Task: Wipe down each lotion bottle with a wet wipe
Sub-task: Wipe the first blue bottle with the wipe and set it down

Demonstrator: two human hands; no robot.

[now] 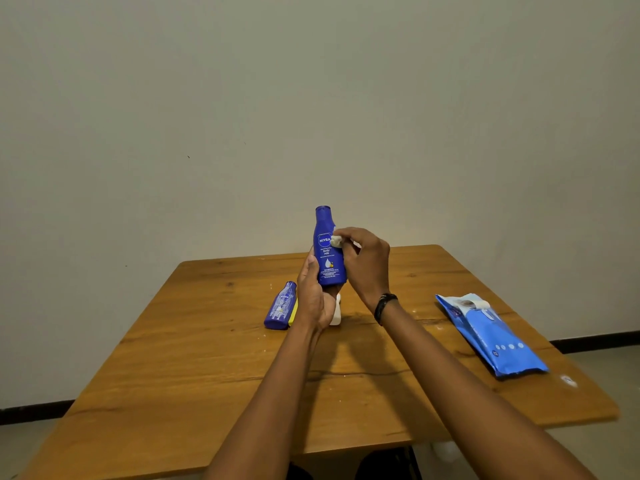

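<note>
Two forearms are reaching over a wooden table (207,358); the left hand (313,299) is clamping an upright blue lotion bottle (329,251) steady while right hand (363,261) fingers are pinching a balled wet wipe (336,241) against its label.

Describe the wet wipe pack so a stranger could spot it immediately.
Start at the wooden table and go to its right edge, away from the lotion bottles. The wet wipe pack lies flat there: a soft blue pouch with a white flap, the only non-bottle item.
</note>
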